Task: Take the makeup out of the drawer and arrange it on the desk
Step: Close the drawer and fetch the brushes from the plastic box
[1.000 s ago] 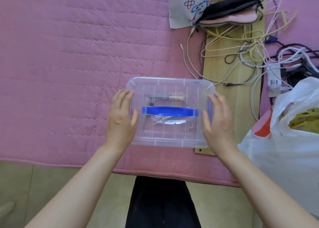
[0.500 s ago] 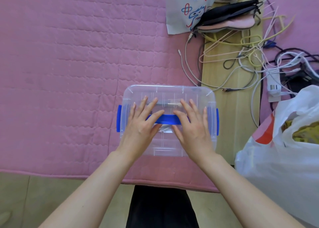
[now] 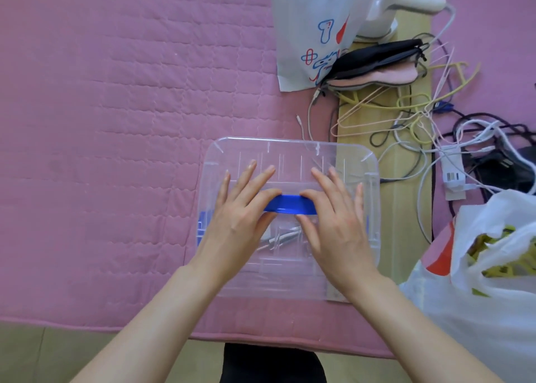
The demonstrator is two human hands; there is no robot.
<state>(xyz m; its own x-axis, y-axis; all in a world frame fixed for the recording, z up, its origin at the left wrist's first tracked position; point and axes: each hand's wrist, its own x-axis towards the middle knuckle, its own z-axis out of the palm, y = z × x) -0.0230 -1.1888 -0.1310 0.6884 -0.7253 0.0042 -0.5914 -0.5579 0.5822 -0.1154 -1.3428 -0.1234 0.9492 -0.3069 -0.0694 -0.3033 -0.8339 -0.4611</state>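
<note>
Clear plastic made up the storage box (image 3: 290, 217), which sat on a pink quilted surface (image 3: 116, 107), its right part over a pale wooden board (image 3: 406, 208). The head view looked straight down on it. Both hands lay on the transparent lid (image 3: 290, 162). The left hand (image 3: 240, 220) and the right hand (image 3: 333, 223) each had fingers spread fairly straight across the top, thumbs meeting at the blue handle (image 3: 290, 207) in the lid's centre. Neither grip was clenched; both were released and simply resting on the lid and handle. A blue side latch (image 3: 201, 226) showed at the box's left edge. Through the plastic, slim silvery items (image 3: 282, 237), probably the makeup, lay inside the box, too blurred to name.

To the right were tangled cables (image 3: 420, 121), a white plastic bag (image 3: 478, 266), a printed bag (image 3: 313, 28), a dark pouch (image 3: 377, 55) and a white appliance (image 3: 406, 5).

As a judgement, the lid was still on. Lifting by the handle with a latch still fastened could raise or tip the whole box, spilling its contents. The lid could also snag the nearby cables.
</note>
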